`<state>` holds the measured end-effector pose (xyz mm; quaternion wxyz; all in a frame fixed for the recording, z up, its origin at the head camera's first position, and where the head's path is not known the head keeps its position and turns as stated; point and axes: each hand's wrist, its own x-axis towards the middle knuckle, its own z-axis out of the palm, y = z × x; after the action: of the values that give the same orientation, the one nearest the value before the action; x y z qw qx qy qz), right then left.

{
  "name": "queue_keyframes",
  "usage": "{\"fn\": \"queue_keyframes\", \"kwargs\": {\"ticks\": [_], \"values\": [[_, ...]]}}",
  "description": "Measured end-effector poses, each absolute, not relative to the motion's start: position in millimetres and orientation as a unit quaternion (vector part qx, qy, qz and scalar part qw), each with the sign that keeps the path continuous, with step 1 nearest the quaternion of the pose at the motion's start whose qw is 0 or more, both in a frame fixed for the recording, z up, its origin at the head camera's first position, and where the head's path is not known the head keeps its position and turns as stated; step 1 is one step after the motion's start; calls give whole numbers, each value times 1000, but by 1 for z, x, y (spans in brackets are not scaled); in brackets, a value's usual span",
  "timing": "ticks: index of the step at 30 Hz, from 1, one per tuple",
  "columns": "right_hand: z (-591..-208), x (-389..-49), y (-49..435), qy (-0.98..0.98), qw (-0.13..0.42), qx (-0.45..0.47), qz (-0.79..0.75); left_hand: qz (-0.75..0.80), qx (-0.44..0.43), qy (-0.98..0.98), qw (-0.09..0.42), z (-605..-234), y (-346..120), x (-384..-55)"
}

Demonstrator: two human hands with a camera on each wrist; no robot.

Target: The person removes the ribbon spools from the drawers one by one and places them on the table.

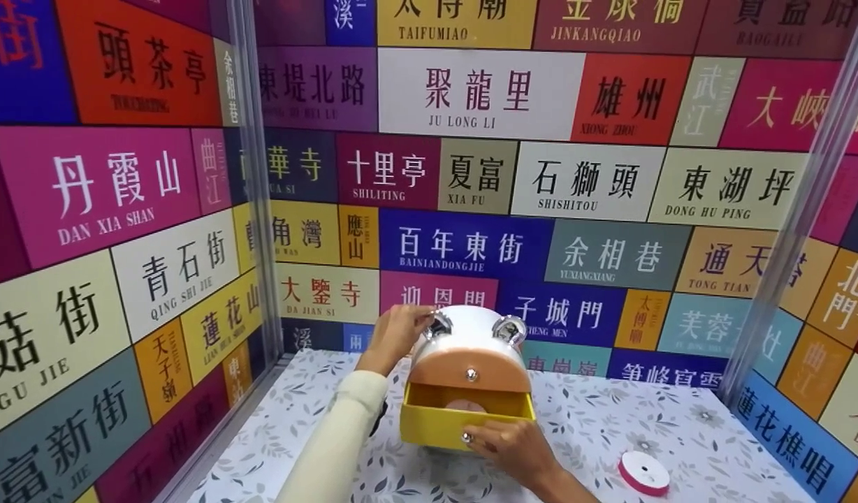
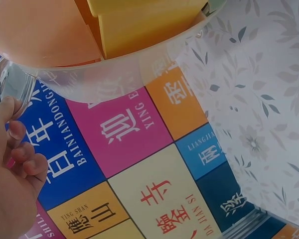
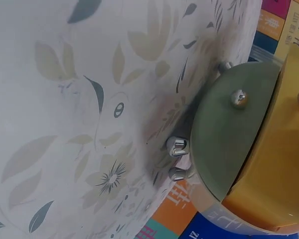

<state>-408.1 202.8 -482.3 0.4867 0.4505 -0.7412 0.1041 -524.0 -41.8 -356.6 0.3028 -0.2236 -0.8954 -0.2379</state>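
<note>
A small rounded drawer box (image 1: 464, 328) with a white shell and shiny silver ears stands on the table. Its orange top drawer (image 1: 436, 367) is closed, while the yellow drawer (image 1: 429, 426) below is pulled out, with a pale round thing (image 1: 465, 405) inside. My left hand (image 1: 395, 339) pinches the left ear (image 2: 12, 82) of the box. At the yellow drawer's front, my right hand (image 1: 516, 450) has its curled fingers at the silver knob (image 1: 467, 438). The right wrist view shows a green bottom drawer (image 3: 231, 129) and silver feet (image 3: 178, 146).
A ribbon spool (image 1: 643, 471), white on top with a pink-red edge, lies at the table's right. The leaf-patterned tabletop (image 1: 261, 447) meets walls (image 1: 481, 91) covered in colourful place-name panels. Clear strips (image 1: 261, 181) run up the corners.
</note>
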Motion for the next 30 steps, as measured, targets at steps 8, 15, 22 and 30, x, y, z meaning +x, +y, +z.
{"fn": "queue_keyframes", "kwargs": {"ticks": [8, 15, 22, 30], "values": [[-481, -390, 198, -731, 487, 467, 102, -242, -219, -894, 308, -358, -44, -524], [-481, -378, 199, -734, 466, 479, 124, -240, -223, -893, 307, -357, -41, -523], [-481, -373, 200, -727, 464, 486, 137, -242, -221, -896, 301, -357, -42, -521], [-481, -372, 200, -721, 463, 496, 141, -238, -209, -902, 293, -356, -42, -522]]}}
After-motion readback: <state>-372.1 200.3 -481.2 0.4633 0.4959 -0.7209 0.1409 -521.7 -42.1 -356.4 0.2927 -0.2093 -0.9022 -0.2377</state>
